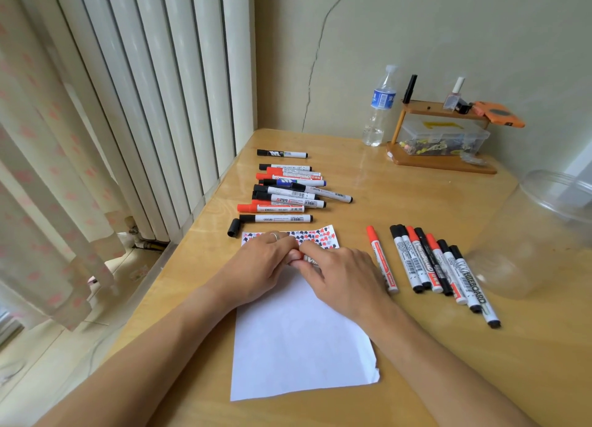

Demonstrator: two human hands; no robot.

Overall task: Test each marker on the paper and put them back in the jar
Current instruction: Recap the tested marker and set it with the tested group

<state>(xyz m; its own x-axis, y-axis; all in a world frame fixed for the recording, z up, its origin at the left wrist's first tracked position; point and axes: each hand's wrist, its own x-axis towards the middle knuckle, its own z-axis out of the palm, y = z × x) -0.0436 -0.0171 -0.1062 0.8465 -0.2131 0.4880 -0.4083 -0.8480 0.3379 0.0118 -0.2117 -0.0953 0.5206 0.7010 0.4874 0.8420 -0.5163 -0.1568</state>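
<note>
A white sheet of paper (298, 337) lies on the wooden table, its far strip covered with red and black test marks. Over that strip my left hand (262, 263) and my right hand (336, 272) meet and both grip one marker (308, 260), mostly hidden by my fingers. Several markers (288, 189) lie in a pile beyond the paper. Another row of several red and black markers (439, 266) lies to the right. A clear plastic jar (538, 234) lies on its side at the right edge.
A loose black cap (234, 228) lies left of the paper's far corner. At the back stand a water bottle (379, 106) and a small wooden shelf (442, 138) with a plastic box. A radiator and curtain are left of the table.
</note>
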